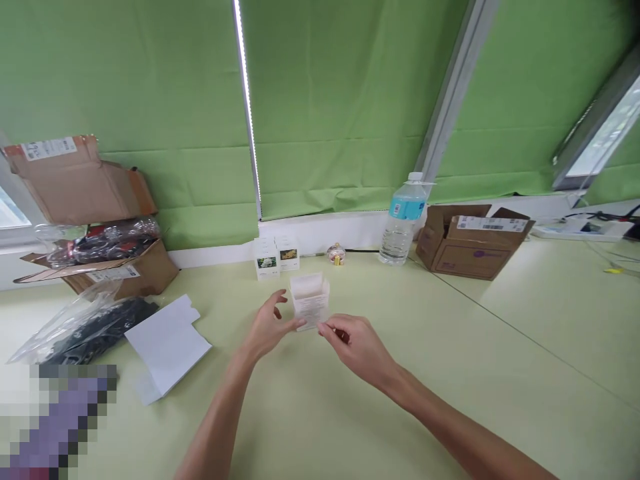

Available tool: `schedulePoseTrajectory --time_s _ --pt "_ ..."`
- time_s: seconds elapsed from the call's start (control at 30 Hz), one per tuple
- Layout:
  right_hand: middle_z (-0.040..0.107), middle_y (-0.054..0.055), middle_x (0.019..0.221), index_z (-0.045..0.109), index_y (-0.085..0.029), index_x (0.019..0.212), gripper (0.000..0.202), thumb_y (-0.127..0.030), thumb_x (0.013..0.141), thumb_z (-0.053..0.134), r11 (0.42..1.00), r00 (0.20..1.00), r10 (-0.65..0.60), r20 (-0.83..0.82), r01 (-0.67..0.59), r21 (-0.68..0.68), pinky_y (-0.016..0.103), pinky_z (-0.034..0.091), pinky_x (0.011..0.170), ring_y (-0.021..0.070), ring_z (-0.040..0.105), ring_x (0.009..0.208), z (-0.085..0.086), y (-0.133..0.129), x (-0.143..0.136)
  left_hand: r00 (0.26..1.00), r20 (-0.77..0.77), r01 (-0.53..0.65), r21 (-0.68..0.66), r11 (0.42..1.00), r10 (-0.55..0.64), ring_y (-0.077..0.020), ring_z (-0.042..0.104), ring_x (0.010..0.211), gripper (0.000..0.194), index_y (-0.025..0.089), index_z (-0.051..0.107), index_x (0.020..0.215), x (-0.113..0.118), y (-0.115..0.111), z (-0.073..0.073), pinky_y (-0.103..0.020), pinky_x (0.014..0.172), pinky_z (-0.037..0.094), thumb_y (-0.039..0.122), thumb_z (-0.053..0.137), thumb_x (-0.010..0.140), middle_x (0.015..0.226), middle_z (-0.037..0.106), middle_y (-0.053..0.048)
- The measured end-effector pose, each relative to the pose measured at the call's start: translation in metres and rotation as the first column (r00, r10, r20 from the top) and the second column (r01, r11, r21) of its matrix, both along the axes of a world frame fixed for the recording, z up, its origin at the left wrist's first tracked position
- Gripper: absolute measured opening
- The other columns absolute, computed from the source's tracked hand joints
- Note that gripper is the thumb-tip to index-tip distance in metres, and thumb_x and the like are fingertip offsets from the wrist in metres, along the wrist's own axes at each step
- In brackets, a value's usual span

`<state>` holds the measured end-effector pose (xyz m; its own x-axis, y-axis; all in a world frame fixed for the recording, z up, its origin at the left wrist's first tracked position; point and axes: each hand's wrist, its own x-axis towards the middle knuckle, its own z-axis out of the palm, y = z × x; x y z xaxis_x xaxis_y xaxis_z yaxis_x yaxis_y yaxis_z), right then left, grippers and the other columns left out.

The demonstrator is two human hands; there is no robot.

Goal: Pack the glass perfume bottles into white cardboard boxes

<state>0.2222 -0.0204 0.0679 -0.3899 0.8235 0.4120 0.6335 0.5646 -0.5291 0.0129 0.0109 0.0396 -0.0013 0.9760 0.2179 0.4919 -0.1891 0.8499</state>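
A small white paper box (pixel 311 303) with printed text on its front stands on the table, its top open and a flap raised at the back. My left hand (pixel 270 325) is at its left side, fingers curved and apart, with the thumb tip at the lower front. My right hand (pixel 356 343) has its thumb and forefinger pinched together at the box's lower right corner. Behind the box are two white picture cards or small packs, one with a white flower (pixel 267 261) and one with a yellowish picture (pixel 289 257). A small ornate round trinket (pixel 337 254) sits beside them.
A large water bottle (pixel 403 220) and an open cardboard box (pixel 473 243) stand at the back right. Stacked cartons (pixel 120 270), a plastic-wrapped dark bundle (pixel 107 327) and white paper sheets (pixel 167 343) lie on the left. A power strip (pixel 580 230) is far right.
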Motion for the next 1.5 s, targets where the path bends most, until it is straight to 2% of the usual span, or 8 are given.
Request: schedulePoseTrajectory --time_s 0.2,0.3,0.5,0.6,0.8,0.97,1.33,1.5 --pt "0.048 -0.001 0.056 0.05 -0.02 0.059 0.042 -0.039 0.095 0.037 0.999 0.999 0.043 0.025 -0.042 -0.022 0.026 0.031 0.053 0.013 0.041 0.052 -0.012 -0.004 0.0 0.977 -0.087 -0.187 0.105 0.977 0.197 -0.0162 0.058 0.082 0.054 0.026 0.054 0.124 -0.029 -0.021 0.039 -0.028 0.073 0.047 0.055 0.055 0.079 0.118 0.061 -0.006" --pt "0.047 -0.001 0.055 0.045 -0.021 0.057 0.042 -0.039 0.094 0.038 0.997 0.995 0.075 0.063 -0.074 -0.008 0.027 0.032 0.055 0.0137 0.042 0.053 -0.013 -0.008 0.0 0.906 -0.112 -0.375 0.238 0.896 0.409 -0.0167 0.059 0.079 0.04 0.026 0.063 0.109 -0.065 -0.04 0.046 -0.028 0.072 0.047 0.053 0.052 0.082 0.098 0.067 -0.003" --pt "0.05 0.0 0.059 0.046 -0.022 0.06 0.039 -0.041 0.093 0.04 0.987 0.983 0.155 0.099 -0.151 -0.049 0.029 0.034 0.056 0.0154 0.044 0.054 -0.023 -0.013 0.0 0.546 -0.028 -0.76 0.404 0.509 0.837 -0.0189 0.059 0.086 0.034 0.021 0.063 0.102 -0.163 -0.08 0.017 -0.032 0.081 0.047 0.046 0.049 0.084 0.101 0.065 -0.005" --pt "0.051 0.0 0.059 0.048 -0.023 0.061 0.037 -0.042 0.093 0.041 0.985 0.978 0.169 0.119 -0.162 -0.065 0.029 0.034 0.055 0.016 0.043 0.054 -0.029 -0.012 -0.002 0.464 0.029 -0.859 0.259 0.442 0.885 -0.0197 0.06 0.089 0.041 0.019 0.058 0.109 -0.195 -0.083 0.001 -0.033 0.082 0.047 0.048 0.055 0.079 0.108 0.063 -0.007" --pt "0.055 0.002 0.059 0.054 -0.024 0.062 0.038 -0.043 0.092 0.041 0.983 0.976 0.181 0.117 -0.178 -0.043 0.031 0.036 0.053 0.0175 0.048 0.054 -0.033 -0.01 -0.004 0.499 0.047 -0.866 0.055 0.497 0.865 -0.0208 0.061 0.093 0.06 0.013 0.048 0.12 -0.209 -0.071 -0.02 -0.033 0.077 0.048 0.044 0.065 0.071 0.114 0.06 -0.014" --pt "0.06 0.004 0.062 0.06 -0.025 0.065 0.039 -0.046 0.091 0.041 0.976 0.972 0.219 0.084 -0.218 -0.02 0.032 0.037 0.051 0.0192 0.053 0.053 -0.035 -0.011 -0.005 0.608 0.016 -0.794 0.006 0.608 0.794 -0.0158 0.064 0.073 0.045 0.013 0.057 0.11 -0.204 -0.074 -0.024 -0.026 0.065 0.048 0.036 0.064 0.072 0.089 0.068 -0.007" --pt "0.061 0.005 0.063 0.063 -0.024 0.065 0.043 -0.051 0.09 0.041 0.968 0.971 0.236 0.033 -0.233 -0.09 0.031 0.04 0.051 0.0184 0.053 0.055 -0.033 -0.01 -0.008 0.779 -0.125 -0.621 -0.016 0.784 0.614 -0.0151 0.057 0.051 0.019 0.017 0.067 0.076 -0.159 -0.081 0.001 -0.024 0.05 0.042 0.034 0.06 0.07 0.058 0.062 -0.001" --pt "0.066 0.006 0.078 0.069 -0.02 0.09 0.042 -0.054 0.089 0.044 0.896 0.974 0.186 -0.132 -0.223 -0.383 0.03 0.047 0.054 0.0167 0.056 0.061 -0.028 -0.012 -0.011 0.844 0.051 -0.535 0.039 0.844 0.533 -0.013 0.058 0.048 0.029 0.016 0.065 0.086 -0.131 -0.094 0.026 -0.024 0.045 0.047 0.041 0.055 0.076 0.07 0.063 -0.001"
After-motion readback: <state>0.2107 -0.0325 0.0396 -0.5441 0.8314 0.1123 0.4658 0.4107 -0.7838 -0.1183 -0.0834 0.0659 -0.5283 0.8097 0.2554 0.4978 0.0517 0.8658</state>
